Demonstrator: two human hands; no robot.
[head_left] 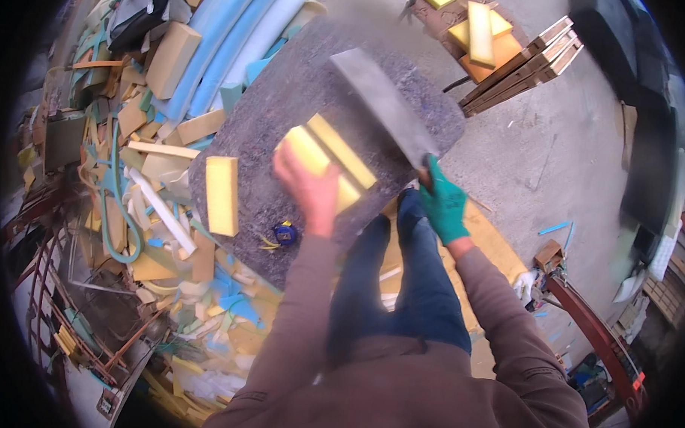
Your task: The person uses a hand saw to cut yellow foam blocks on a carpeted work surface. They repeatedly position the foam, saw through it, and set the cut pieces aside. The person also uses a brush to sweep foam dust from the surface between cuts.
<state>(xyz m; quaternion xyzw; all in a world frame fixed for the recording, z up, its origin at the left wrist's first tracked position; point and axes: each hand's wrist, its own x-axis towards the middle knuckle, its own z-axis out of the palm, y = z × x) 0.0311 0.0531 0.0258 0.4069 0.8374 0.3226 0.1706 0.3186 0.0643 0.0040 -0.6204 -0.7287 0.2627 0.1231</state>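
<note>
My bare left hand (pixel 311 186) grips a yellow foam block (pixel 309 146), with its fingers and thumb on either side; the hand is slightly blurred. Right alongside that block lies a narrower yellow foam strip (pixel 342 150), with a thin gap between them. In a green glove, my right hand (pixel 443 201) is closed round the handle of a large knife (pixel 384 102). Its long, wide grey blade points up and left, to the right of the foam. Another yellow foam block (pixel 222 195) rests on the grey mottled work table (pixel 267 113), left of my left hand.
A blue tape measure (pixel 284 233) lies near the table's front edge. Foam offcuts (pixel 197 284) pile up along the left, below blue foam rolls (pixel 220 44). More yellow pieces (pixel 481 34) sit on a stand at the back right, beside wooden frames (pixel 521 67).
</note>
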